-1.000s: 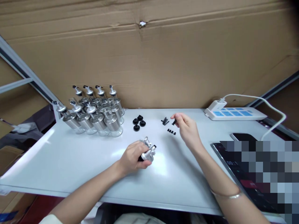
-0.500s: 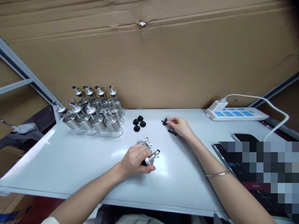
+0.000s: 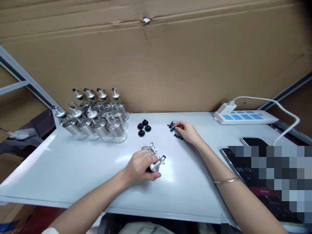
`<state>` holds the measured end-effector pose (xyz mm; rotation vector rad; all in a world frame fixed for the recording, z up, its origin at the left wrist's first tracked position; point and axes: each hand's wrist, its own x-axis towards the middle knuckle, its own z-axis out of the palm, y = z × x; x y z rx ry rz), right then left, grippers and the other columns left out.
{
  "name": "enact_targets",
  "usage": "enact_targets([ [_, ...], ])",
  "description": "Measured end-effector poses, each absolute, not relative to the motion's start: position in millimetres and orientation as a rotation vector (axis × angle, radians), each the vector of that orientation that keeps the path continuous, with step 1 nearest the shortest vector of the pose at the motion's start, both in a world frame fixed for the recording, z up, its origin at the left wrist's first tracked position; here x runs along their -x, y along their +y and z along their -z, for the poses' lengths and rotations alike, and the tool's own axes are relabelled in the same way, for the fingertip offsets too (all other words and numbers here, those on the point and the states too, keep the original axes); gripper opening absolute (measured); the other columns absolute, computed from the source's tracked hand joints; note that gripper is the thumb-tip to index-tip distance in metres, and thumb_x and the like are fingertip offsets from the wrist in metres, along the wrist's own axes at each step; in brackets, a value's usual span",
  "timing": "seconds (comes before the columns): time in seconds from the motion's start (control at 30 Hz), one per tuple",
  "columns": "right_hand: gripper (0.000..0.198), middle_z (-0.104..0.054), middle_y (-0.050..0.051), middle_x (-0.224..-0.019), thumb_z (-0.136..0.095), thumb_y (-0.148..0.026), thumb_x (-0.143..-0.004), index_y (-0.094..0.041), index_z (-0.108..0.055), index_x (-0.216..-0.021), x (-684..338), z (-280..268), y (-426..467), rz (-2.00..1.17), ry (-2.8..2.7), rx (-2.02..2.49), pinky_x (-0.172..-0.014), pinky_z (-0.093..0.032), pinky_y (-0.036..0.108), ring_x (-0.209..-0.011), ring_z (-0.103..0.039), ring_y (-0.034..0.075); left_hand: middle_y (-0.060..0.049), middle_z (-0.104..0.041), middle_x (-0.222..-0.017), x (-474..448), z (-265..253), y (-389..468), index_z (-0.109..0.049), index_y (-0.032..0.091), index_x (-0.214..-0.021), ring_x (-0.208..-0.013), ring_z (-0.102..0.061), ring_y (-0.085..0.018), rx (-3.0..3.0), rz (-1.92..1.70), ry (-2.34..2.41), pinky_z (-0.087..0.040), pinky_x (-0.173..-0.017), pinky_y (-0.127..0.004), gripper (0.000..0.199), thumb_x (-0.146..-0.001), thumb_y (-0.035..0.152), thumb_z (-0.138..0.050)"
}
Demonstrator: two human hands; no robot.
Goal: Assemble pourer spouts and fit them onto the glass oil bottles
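Observation:
My left hand (image 3: 141, 165) is closed round a silver pourer spout (image 3: 156, 165), whose small black tip points up to the right. Just behind that hand lie more silver spout parts (image 3: 151, 148), partly covered by my fingers. Farther right, my right hand (image 3: 186, 130) pinches a small black piece (image 3: 173, 128) at a little pile of black lever-like pieces (image 3: 171, 124). A short row of small black caps (image 3: 178, 136) lies just below the right hand. Several round black stoppers (image 3: 144, 127) sit on the table between the bottles and my right hand.
Several glass bottles with steel sleeves (image 3: 99, 126) crowd the table's left back, many topped with spouts. At the right stand a white power strip (image 3: 246, 117) with a plugged-in charger and cable, and two phones (image 3: 255, 142). Cardboard (image 3: 170, 65) walls the back.
My right hand's fingertips have shifted slightly among the black pieces, which have spread a little apart. My left hand keeps its grip on the spout. The whole view has shifted slightly.

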<state>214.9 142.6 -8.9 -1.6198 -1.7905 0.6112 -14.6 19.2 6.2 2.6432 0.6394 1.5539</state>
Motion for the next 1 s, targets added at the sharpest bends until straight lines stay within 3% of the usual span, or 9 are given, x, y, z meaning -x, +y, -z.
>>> enact_targets([
  [0.17,0.017,-0.067,0.010,-0.093,-0.052,-0.022,-0.077,-0.015,-0.065,-0.084,-219,8,141,-0.554,-1.751,1.634,-0.075,-0.044,0.031,-0.073,-0.060,0.018,0.001,-0.052,-0.057,14,-7,19,-0.049,0.018,-0.089,-0.049,-0.046,-0.012,-2.645,-1.544,0.642,-0.039,-0.049,-0.022,0.035,-0.095,0.048,-0.034],
  [0.33,0.040,-0.071,0.010,-0.076,-0.036,-0.039,-0.090,-0.016,-0.066,-0.076,-224,4,134,-0.636,-1.766,1.618,-0.076,-0.046,0.032,-0.076,-0.065,0.022,0.001,-0.052,-0.057,14,-8,19,-0.050,0.018,-0.089,-0.048,-0.046,-0.011,-2.656,-1.551,0.653,-0.038,-0.050,-0.022,0.035,-0.095,0.048,-0.034],
  [0.47,0.051,-0.073,0.011,-0.085,-0.032,-0.046,-0.092,-0.016,-0.068,-0.073,-222,3,129,-0.722,-1.815,1.565,-0.082,-0.047,0.034,-0.084,-0.067,0.024,0.002,-0.052,-0.057,14,-9,18,-0.050,0.018,-0.089,-0.048,-0.046,-0.012,-2.656,-1.556,0.660,-0.038,-0.049,-0.022,0.035,-0.095,0.048,-0.034],
  [0.7,0.053,-0.073,0.013,-0.095,-0.031,-0.049,-0.093,-0.014,-0.070,-0.089,-217,2,126,-0.781,-1.849,1.462,-0.088,-0.047,0.038,-0.093,-0.067,0.025,0.001,-0.053,-0.058,14,-7,18,-0.049,0.018,-0.089,-0.049,-0.047,-0.012,-2.689,-1.508,0.687,-0.040,-0.049,-0.023,0.033,-0.095,0.046,-0.033],
  [0.93,0.043,-0.070,0.012,-0.097,-0.039,-0.048,-0.091,-0.016,-0.067,-0.087,-207,-14,112,-0.643,-1.824,1.369,-0.091,-0.042,0.040,-0.099,-0.061,0.027,-0.002,-0.060,-0.071,15,-9,20,-0.047,0.018,-0.098,-0.060,-0.057,-0.013,-2.719,-1.466,0.789,-0.048,-0.055,-0.023,0.022,-0.091,0.039,-0.047],
  [1.0,0.038,-0.069,0.009,-0.091,-0.042,-0.046,-0.090,-0.017,-0.066,-0.085,-198,-25,99,-0.619,-1.833,1.237,-0.086,-0.043,0.037,-0.091,-0.061,0.024,-0.004,-0.061,-0.077,17,-9,20,-0.047,0.018,-0.101,-0.066,-0.059,-0.014,-2.720,-1.445,0.828,-0.050,-0.058,-0.025,0.020,-0.089,0.034,-0.049],
])
